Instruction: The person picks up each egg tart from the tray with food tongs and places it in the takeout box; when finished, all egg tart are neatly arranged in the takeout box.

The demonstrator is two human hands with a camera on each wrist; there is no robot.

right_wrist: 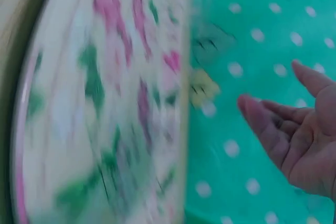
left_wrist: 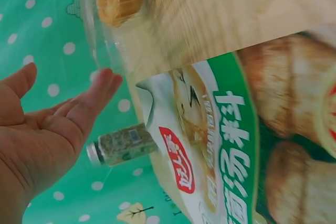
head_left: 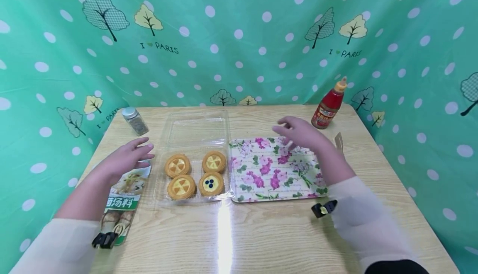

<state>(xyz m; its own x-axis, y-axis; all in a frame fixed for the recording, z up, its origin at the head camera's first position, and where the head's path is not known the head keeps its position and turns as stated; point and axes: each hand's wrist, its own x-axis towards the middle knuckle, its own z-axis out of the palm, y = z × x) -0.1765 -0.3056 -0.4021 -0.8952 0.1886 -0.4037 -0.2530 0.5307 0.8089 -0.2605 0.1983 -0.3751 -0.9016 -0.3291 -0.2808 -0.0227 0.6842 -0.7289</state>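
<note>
My left hand (head_left: 128,158) hovers over the top of a green and white soup seasoning packet (head_left: 121,207), its fingers loosely extended and holding nothing. Just right of it lies an open clear plastic box (head_left: 158,183) with several egg tarts; one tart (head_left: 211,183) bears dark berries, the others yellow wedges. My right hand (head_left: 300,133) is held over the far right part of a floral tray (head_left: 254,187), fingers relaxed and nothing in them. In the left wrist view, the hand (left_wrist: 58,119) appears beside the packet (left_wrist: 231,145).
A seasoning jar (head_left: 135,121) with a pale lid stands at the back left. A red sauce bottle (head_left: 328,107) stands at the back right. A slim utensil (head_left: 339,142) is partly hidden behind the right forearm. Green polka-dot cloth (head_left: 239,50) hangs behind the wooden table (head_left: 276,241).
</note>
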